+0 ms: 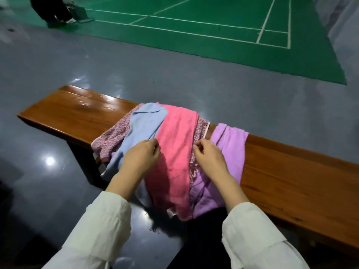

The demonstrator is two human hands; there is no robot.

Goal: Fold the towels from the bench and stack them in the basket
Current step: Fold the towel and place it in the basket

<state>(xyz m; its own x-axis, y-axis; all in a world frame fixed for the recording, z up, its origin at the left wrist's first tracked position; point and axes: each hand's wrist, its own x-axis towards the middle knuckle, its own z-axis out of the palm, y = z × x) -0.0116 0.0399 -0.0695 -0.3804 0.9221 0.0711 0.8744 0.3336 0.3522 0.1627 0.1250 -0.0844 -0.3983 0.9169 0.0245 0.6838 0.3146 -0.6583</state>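
Several towels lie in a heap across a wooden bench (77,111). A pink towel (175,138) lies on top, draped over the bench's near edge. A light blue towel (143,123) is to its left, a purple one (231,144) to its right, and a patterned pink-white one (114,136) underneath. My left hand (141,156) pinches the pink towel's left edge with curled fingers. My right hand (209,158) pinches its right edge. No basket is in view.
The bench runs from upper left to lower right on a shiny grey floor (136,65). A green court mat (213,26) with white lines lies beyond. A person's legs (52,10) stand at the far upper left.
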